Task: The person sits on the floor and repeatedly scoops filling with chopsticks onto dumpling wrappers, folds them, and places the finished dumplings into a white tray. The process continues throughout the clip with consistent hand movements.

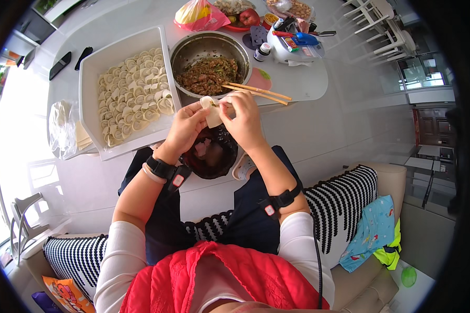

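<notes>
Between both hands is a pale dough wrapper (pixel 214 118), partly folded, with a bit of filling showing near its top. My left hand (pixel 188 122) grips its left side, and the fingers of my right hand (pixel 241 115) pinch its upper right. Just beyond them stands a steel bowl (pixel 243 51) of minced meat filling (pixel 209 74) with green bits. A pair of wooden chopsticks (pixel 260 92) rests with the tips in the filling and the other ends past the rim. To the left, a white plastic tray (pixel 131 47) holds rows of folded dumplings (pixel 135 92).
Stacked wrappers (pixel 83 135) and a clear plastic bag (pixel 62 125) lie left of the tray. Two dark phone-like objects (pixel 60 65) are farther back. A small bottle (pixel 262 52) and a cluttered white container (pixel 288 51) stand right of the bowl. Below my hands is a black-lined bin (pixel 209 162).
</notes>
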